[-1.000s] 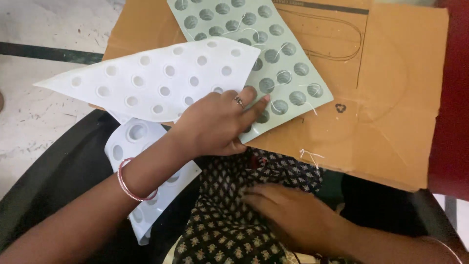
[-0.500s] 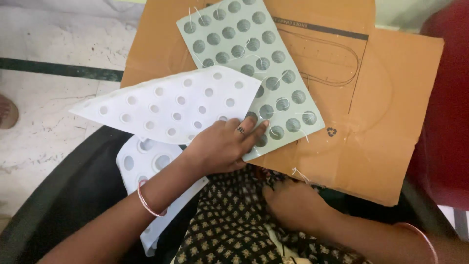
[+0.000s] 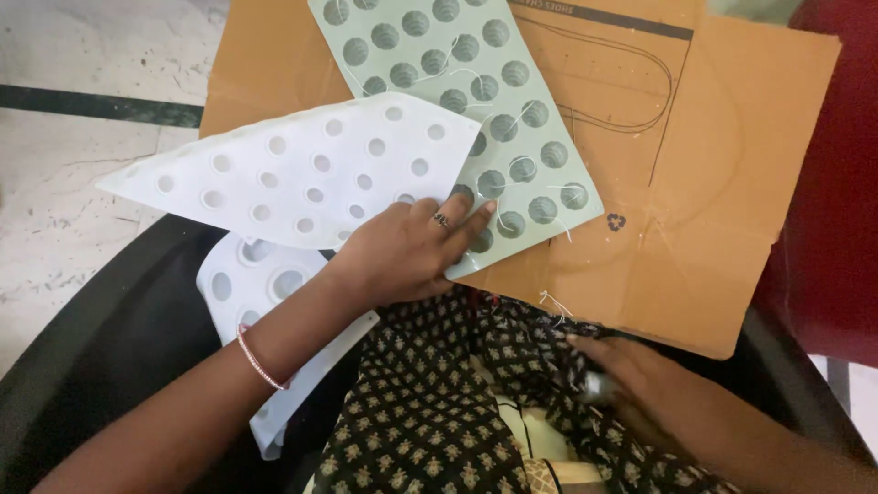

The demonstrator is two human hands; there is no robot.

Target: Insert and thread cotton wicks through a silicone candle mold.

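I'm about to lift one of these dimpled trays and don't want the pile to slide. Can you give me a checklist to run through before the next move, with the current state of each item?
1. Left hand flat on the trays: ok, fingers spread across the green tray and the white tray.
2. Right hand free: cannot tell, it rests on the patterned fabric and is blurred.
3. Green tray fully supported: ok, it lies flat on the cardboard sheet.
4. White tray supported: not ok, its pointed end juts out past the cardboard.
5. Loose threads on the green tray: not ok, several lie across its dimples.
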